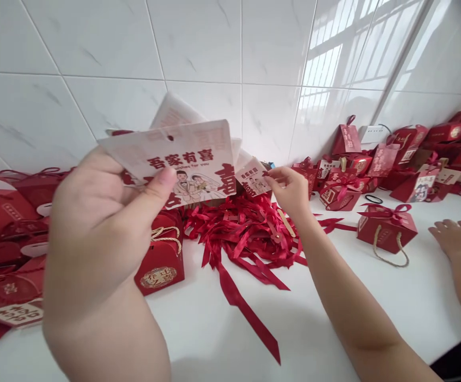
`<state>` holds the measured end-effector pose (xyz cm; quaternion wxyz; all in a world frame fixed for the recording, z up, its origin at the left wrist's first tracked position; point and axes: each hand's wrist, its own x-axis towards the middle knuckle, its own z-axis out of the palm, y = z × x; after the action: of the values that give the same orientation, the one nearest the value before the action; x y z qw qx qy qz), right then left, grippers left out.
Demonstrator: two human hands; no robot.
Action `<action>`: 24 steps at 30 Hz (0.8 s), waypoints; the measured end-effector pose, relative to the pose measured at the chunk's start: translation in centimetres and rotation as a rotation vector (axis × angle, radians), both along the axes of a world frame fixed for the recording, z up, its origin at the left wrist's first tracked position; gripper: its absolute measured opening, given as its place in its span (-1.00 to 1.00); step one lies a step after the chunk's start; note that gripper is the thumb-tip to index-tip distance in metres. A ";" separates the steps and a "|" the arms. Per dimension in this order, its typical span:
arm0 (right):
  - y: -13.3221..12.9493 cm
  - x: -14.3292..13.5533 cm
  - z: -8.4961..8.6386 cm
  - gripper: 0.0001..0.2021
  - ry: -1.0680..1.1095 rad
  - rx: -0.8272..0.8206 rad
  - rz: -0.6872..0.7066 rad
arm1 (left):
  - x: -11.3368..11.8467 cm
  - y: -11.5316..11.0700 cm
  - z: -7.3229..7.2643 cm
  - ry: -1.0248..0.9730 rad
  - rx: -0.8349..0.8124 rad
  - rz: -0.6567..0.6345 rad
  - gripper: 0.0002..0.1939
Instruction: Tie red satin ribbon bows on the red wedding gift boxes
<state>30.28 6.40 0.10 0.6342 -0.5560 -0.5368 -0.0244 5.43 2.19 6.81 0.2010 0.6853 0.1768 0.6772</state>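
Note:
My left hand point(106, 223) is raised close in front of me, its thumb pressed on a white gift tag point(198, 143) printed with red characters and a wedding couple. More tags lie fanned behind it, partly hidden. My right hand point(294, 185) pinches a smaller-looking matching tag point(254, 178) at its edge, beyond the left hand. Below the tags, a heap of red ribbons point(246, 228) rests on the white table point(230, 329), one long ribbon trailing toward me. A red gift box point(162, 260) with a beige cord handle stands beside the heap, partly behind my left wrist.
Red gift boxes point(11, 239) crowd the left side. Another box point(387, 228) with a bow stands to the right, near another person's hand point(457, 244). More boxes point(409, 143) and a power strip point(373, 132) line the tiled wall point(202, 42). A black ring point(373, 199) lies among them.

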 end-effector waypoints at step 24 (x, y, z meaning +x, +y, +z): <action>-7.5 -0.1 4.0 -0.81 0.200 0.078 0.343 | -1.2 -1.9 -0.8 0.277 -0.364 -0.150 -0.74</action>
<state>30.18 -1.10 4.11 0.7003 -0.4311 -0.5565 0.1185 4.22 0.33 6.03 0.3447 0.7353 0.2706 0.5170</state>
